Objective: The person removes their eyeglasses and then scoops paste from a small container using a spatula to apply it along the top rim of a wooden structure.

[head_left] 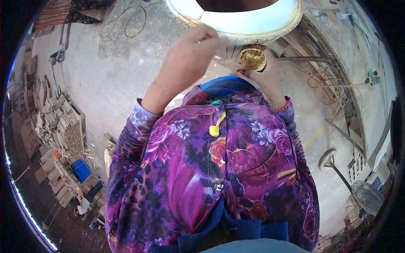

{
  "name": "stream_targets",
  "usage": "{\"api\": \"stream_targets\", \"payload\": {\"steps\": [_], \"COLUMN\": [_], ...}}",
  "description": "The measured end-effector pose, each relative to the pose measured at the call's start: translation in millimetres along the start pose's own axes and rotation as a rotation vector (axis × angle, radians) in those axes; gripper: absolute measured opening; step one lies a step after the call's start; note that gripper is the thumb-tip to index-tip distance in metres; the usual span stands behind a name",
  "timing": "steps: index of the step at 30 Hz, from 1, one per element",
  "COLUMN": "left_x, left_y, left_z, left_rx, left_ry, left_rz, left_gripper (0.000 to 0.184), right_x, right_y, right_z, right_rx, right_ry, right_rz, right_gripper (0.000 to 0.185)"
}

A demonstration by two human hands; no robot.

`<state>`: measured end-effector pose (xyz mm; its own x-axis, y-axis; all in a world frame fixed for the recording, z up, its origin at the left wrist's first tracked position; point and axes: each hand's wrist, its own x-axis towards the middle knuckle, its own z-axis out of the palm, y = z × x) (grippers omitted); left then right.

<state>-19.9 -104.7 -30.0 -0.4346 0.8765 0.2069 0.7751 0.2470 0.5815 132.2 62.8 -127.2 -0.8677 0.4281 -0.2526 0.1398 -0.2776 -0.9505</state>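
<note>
My right hand (270, 74) is wrapped round a small round cup (253, 60) with a yellowish-brown, glossy inside. Close to it, my left hand (190, 52) is raised with the fingers pinched together; motion smears the fingertips, and what they hold, if anything, cannot be made out. Both hands are at the near edge of a large rounded piece (249, 23) with a smooth white band, a dark opening and a row of slits along its yellowish rim. The left fingers overlap this rim in the view; whether they touch it is unclear. The cup sits just below the rim.
Stacks of wooden pieces (63, 122) and a blue bin (81, 170) stand at left. A looped hose (135, 21) lies on the concrete floor (105, 80). Long boards (312, 50), a cable (320, 82) and a long-handled tool (341, 177) are at right.
</note>
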Motion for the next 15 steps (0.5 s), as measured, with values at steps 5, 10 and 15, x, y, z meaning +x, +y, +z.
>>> {"api": "stream_targets", "payload": {"steps": [5,10,15], "left_x": [-4.3,1.0,-5.2], "left_y": [2.0,-9.2,0.1], "left_z": [-2.0,-11.5,-17.4], "left_rx": [0.122,0.097,0.244], "left_ry": [-0.051,0.05,-0.15], "left_rz": [0.007,-0.017,0.04], "left_gripper": [0.036,0.034,0.032], "right_x": [-0.7,-2.7,-4.4], "right_y": [0.3,0.6,-4.3], "right_z": [-2.1,-2.0,-0.1], "right_rx": [-0.096,-0.066,-0.074], "right_ry": [0.014,0.032,0.045], "right_rz": [-0.026,-0.063,-0.058], "right_gripper": [0.059,0.057,0.055]}}
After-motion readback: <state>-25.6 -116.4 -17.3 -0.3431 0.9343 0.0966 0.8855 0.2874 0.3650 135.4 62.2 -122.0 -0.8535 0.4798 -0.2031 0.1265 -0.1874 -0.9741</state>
